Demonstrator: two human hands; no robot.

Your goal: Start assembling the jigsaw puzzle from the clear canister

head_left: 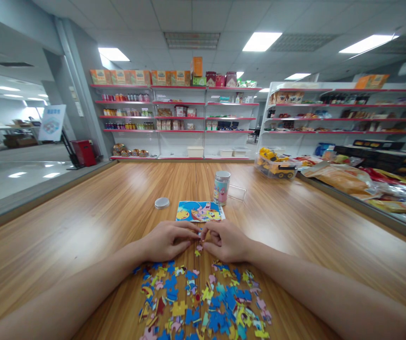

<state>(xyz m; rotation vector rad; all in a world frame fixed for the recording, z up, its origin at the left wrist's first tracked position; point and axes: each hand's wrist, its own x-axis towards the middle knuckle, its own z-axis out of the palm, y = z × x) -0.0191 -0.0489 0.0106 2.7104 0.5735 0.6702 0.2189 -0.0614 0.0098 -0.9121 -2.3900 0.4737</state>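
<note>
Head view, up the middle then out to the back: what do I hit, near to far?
Main spread of loose puzzle pieces → left hand and right hand, roughly level → cartoon picture card → cartoon tin → clear bin of toy vehicles → white shelving.

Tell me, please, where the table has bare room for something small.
Bare patches of the brown wooden table: left of the round silver lid, and beyond the right forearm, toward the orange-and-white plastic bag. Crowded: between both forearms, where multicoloured jigsaw pieces lie, and beyond the left hand and right hand, around the blue rectangular picture card and pink-blue cylindrical canister.
</note>
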